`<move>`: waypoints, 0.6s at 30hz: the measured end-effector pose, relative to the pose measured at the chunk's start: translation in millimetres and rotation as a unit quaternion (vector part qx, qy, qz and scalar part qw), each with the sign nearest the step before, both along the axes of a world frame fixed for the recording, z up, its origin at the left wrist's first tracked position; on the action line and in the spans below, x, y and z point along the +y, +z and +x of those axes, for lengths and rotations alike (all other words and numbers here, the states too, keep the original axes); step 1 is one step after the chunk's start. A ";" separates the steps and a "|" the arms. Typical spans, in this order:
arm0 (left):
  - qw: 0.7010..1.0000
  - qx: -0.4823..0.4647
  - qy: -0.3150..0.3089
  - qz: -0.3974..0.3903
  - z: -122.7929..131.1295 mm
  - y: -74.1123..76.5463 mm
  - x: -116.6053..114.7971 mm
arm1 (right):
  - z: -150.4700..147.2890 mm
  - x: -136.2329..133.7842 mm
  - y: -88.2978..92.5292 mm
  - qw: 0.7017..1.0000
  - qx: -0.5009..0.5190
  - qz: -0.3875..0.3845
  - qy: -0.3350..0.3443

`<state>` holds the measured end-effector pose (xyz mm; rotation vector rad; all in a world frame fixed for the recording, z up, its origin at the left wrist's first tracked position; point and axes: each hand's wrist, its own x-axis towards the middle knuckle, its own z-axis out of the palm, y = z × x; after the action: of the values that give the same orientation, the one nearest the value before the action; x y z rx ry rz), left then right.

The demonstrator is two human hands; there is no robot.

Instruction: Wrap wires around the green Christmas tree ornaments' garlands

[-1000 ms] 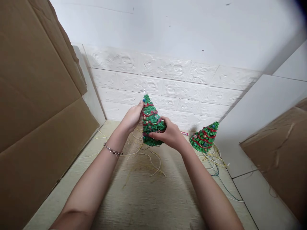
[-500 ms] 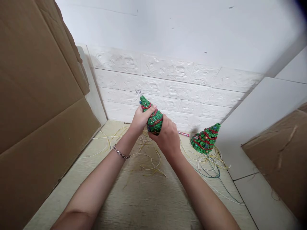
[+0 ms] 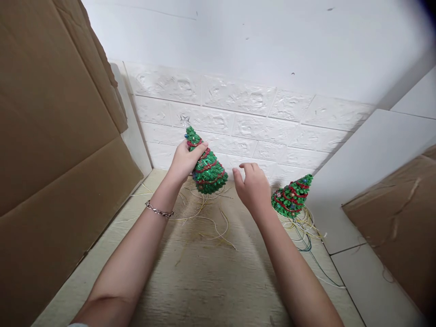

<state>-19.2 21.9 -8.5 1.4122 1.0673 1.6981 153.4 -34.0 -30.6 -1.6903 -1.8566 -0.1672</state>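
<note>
My left hand (image 3: pixel 187 159) is closed round the upper part of a small green Christmas tree (image 3: pixel 211 172) with red garland, holding it tilted, its base toward the lower right. A clear star (image 3: pixel 184 120) tops this tree. My right hand (image 3: pixel 254 184) is off the tree, to its right, with thumb and fingers apart and nothing seen between them. Beyond that hand stands a second decorated tree (image 3: pixel 293 197) without a visible star. Thin yellow and white wires (image 3: pixel 220 231) lie loose under the held tree.
More wires, some of them green (image 3: pixel 306 243), are bunched below the second tree. Tall cardboard (image 3: pixel 61 113) rises on the left, and another cardboard piece (image 3: pixel 398 213) leans at right. A white brick-patterned wall (image 3: pixel 252 100) closes off the back of the wooden surface (image 3: pixel 204 281).
My right hand has let go of the tree and moved right. My left hand has carried the tree slightly left and up, baring its lower part. The red pen is now hidden.
</note>
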 end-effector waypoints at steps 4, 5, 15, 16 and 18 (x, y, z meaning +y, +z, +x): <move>0.990 0.079 0.108 0.034 -15.0 2.2 5.0 | 4.0 7.3 -8.1 0.977 -0.080 -0.195 -0.027; 0.986 0.094 0.132 0.039 -19.3 2.9 5.7 | 3.3 9.9 -13.3 0.966 -0.088 -0.242 -0.010; 0.965 0.133 0.219 0.059 -43.5 4.7 11.6 | -15.7 35.6 -71.6 0.922 0.002 -0.373 0.102; 0.968 0.130 0.210 0.051 -42.2 5.1 11.0 | -16.5 36.5 -73.6 0.922 0.020 -0.371 0.107; 0.975 0.125 0.183 0.032 -39.3 6.9 8.2 | -15.3 38.0 -73.2 0.922 0.061 -0.363 0.122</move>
<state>-58.5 30.1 -1.6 1.5736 1.5001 1.8538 138.1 4.0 -103.7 -1.8279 -2.1536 0.8063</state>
